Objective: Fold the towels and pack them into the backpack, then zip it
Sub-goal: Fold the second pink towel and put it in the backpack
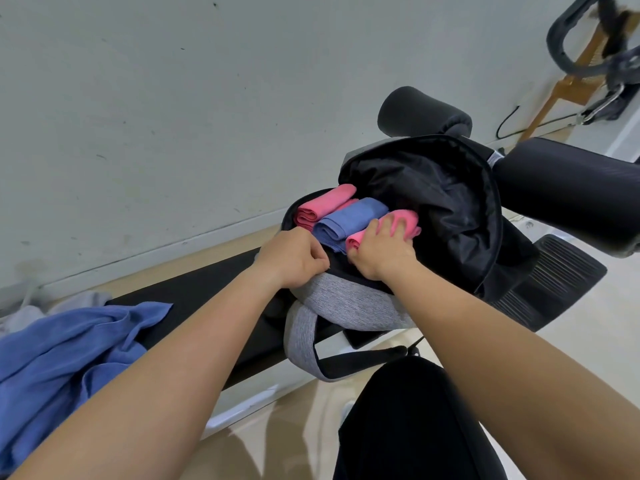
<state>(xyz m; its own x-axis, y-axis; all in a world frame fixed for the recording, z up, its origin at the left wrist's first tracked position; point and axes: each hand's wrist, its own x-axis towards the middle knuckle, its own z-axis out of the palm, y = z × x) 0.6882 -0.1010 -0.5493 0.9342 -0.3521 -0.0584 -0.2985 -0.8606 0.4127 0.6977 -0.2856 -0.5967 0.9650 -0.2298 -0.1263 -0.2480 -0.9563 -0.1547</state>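
Left grip (294,258) pinches backpack (346,303) | right grip (381,251) clutches pink towel (406,218) inside | blue towel (349,220) alongside

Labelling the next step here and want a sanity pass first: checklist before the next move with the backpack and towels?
1. Black-and-grey fabric backpack open wide: ok.
2. Left hand grips the backpack's near rim: ok.
3. Right hand grips the rightmost folded pink towel in the opening; fully seated: cannot tell.
4. Folded blue towel and other folded pink towel side by side inside: ok.
5. All towels packed: not ok; a crumpled blue towel lies unfolded on the black tabletop.
6. Cloth clear of the backpack's opening edge for zipping: cannot tell.
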